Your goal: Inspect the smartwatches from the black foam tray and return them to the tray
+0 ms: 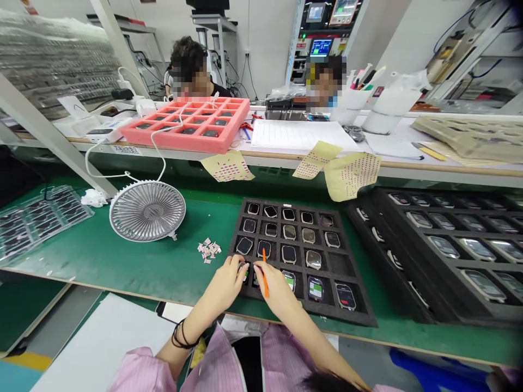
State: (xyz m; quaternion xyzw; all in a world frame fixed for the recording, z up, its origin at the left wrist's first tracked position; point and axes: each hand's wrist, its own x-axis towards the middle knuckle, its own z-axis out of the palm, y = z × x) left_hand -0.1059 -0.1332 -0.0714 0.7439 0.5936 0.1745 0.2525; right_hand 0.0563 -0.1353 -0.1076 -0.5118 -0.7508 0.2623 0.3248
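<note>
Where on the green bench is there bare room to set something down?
Mainly left of the left hand, between the fan, the small pale pieces and the front edge; less between fan and black foam tray, beyond the pieces. Crowded: around the foam tray, where both hands work, and the right side, with stacked trays.

Bright, even indoor light, its source out of view, leaves only soft shadows around the left hand (229,279). Pale glare marks watch screens (478,249) to its right; the far side edges look stretched and blurred.
</note>
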